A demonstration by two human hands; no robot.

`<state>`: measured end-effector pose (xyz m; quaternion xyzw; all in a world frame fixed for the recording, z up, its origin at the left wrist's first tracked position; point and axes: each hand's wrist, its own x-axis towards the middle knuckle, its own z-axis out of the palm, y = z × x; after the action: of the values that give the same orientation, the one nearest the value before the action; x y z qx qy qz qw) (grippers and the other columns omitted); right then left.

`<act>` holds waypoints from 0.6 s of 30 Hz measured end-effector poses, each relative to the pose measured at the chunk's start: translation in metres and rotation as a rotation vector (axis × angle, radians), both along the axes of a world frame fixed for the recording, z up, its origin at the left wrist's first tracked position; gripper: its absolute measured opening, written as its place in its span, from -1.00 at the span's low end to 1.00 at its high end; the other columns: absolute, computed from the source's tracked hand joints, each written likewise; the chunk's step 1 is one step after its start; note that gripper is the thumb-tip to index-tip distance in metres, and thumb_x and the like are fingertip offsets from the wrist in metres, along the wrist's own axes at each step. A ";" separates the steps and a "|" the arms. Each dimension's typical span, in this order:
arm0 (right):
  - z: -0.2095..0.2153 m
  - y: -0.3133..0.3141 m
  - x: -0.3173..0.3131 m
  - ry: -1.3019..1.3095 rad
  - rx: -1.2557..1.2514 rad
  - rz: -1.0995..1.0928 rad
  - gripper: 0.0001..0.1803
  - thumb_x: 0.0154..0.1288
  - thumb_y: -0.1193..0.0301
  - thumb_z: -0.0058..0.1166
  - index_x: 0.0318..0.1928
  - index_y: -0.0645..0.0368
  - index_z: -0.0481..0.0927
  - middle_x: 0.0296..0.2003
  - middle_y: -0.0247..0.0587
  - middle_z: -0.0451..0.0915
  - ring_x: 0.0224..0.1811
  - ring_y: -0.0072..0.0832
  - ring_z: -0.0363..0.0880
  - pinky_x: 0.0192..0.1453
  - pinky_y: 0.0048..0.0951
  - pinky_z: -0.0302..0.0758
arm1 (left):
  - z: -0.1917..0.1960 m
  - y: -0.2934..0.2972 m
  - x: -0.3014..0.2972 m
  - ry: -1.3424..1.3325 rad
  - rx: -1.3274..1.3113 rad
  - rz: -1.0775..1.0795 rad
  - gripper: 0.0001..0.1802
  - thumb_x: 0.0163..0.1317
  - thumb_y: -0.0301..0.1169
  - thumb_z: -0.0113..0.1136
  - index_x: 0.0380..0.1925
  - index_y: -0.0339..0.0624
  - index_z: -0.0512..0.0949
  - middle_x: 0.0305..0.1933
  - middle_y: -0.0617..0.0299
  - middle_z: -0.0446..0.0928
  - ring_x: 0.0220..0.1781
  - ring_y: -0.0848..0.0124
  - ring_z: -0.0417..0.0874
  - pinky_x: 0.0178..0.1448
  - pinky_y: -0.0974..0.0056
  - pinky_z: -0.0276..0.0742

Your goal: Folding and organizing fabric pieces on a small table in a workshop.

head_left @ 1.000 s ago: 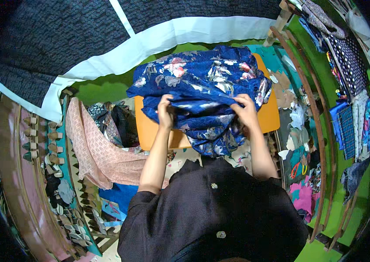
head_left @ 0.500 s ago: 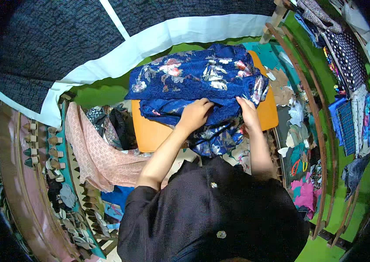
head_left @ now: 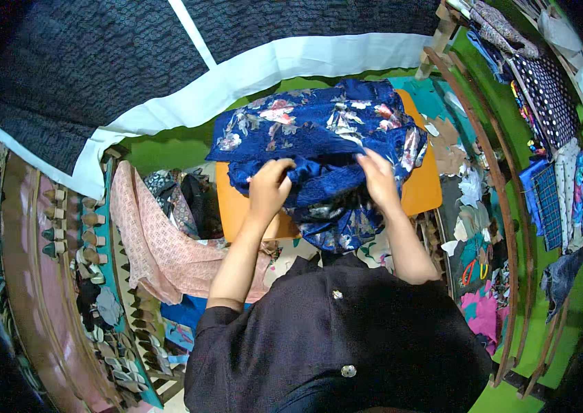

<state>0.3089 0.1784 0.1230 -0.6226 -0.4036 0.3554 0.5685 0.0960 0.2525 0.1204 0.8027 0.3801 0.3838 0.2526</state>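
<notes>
While your left hand (head_left: 269, 187) and right hand (head_left: 378, 177) pinch a fold of the blue flowered cloth (head_left: 319, 148) on the orange board (head_left: 419, 189) (pink cloth (head_left: 157, 241) at 8 o'clock), you seem mid-fold; next, lay it flat toward 12 o'clock.

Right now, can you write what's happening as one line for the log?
left hand: gripping blue floral cloth | right hand: gripping same cloth | cloth: bunched on orange table | pink cloth: left
</notes>
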 end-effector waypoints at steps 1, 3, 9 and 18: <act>0.009 0.006 -0.010 0.125 -0.001 0.138 -0.59 0.18 0.37 0.00 -0.02 0.40 0.40 -0.20 -0.17 0.45 -0.22 -0.57 0.37 -0.15 -0.61 0.31 | 0.001 -0.002 0.005 -0.076 -0.111 0.018 -0.78 -0.10 -0.56 0.06 -0.36 -0.21 0.48 -0.53 0.11 0.40 -0.52 0.29 0.44 -0.38 0.32 0.35; 0.048 0.010 -0.041 0.034 -0.105 0.334 -0.39 0.17 0.37 0.02 0.15 0.44 0.15 -0.02 0.04 0.39 -0.06 -0.51 0.37 0.00 -0.54 0.32 | -0.010 -0.004 0.005 -0.143 -0.402 -0.069 -0.78 0.09 -0.41 -0.05 -0.26 -0.24 0.43 -0.46 0.22 0.48 -0.42 0.44 0.50 -0.31 0.37 0.38; 0.010 0.015 -0.055 0.034 0.052 0.751 -0.28 0.13 0.42 0.05 0.23 0.34 0.01 0.04 0.05 0.36 0.04 -0.37 0.39 0.05 -0.47 0.33 | -0.070 -0.010 -0.025 -0.692 -0.988 -0.465 -0.57 0.25 -0.23 -0.31 -0.02 -0.27 0.33 0.04 0.06 0.36 0.07 0.30 0.39 0.18 0.20 0.24; -0.120 -0.074 0.078 0.477 -0.105 -0.787 -0.61 0.09 0.34 0.09 -0.10 0.25 0.39 -0.50 -0.22 0.52 -0.51 -0.48 0.48 -0.39 -0.51 0.44 | -0.036 0.011 -0.096 -0.320 -0.641 0.211 -0.76 0.15 -0.25 0.05 -0.38 -0.21 0.47 -0.53 0.38 0.43 -0.49 0.52 0.43 -0.29 0.41 0.34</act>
<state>0.3873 0.1042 0.0026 -0.6572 0.0240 0.2657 0.7049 -0.0001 0.2636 0.0840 0.5692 0.5174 0.3896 0.5065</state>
